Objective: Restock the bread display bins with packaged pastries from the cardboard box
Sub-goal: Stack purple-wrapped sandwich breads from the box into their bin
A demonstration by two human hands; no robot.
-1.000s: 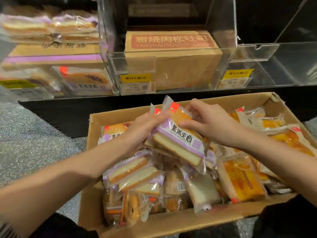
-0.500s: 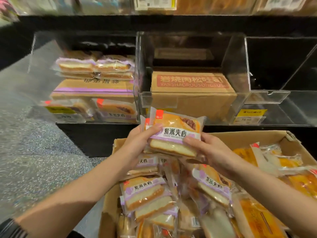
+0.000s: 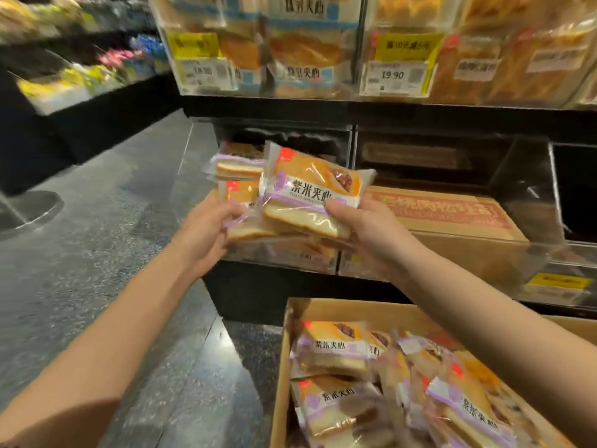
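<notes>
Shop aisle with a dark speckled floor (image 3: 97, 253) and black shelving (image 3: 420, 114) full of clear display bins. Top row bins (image 3: 268, 43) are packed with wrapped breads behind yellow price tags (image 3: 407, 46), all a bit blurry. Lower left bin (image 3: 277, 253) already has a few purple-trimmed packs stacked in it, and the lower middle bin (image 3: 517, 253) holds a brown carton with red lettering (image 3: 445, 211). Down at the bottom right, the cardboard box (image 3: 281, 367) is loaded with more purple-and-orange packaged pastries (image 3: 332, 347). Left hand (image 3: 206, 234) and right hand (image 3: 365, 234) both have fingers curled around a small stack of pastry packs (image 3: 310, 195), held up just in front of the lower left bin.
</notes>
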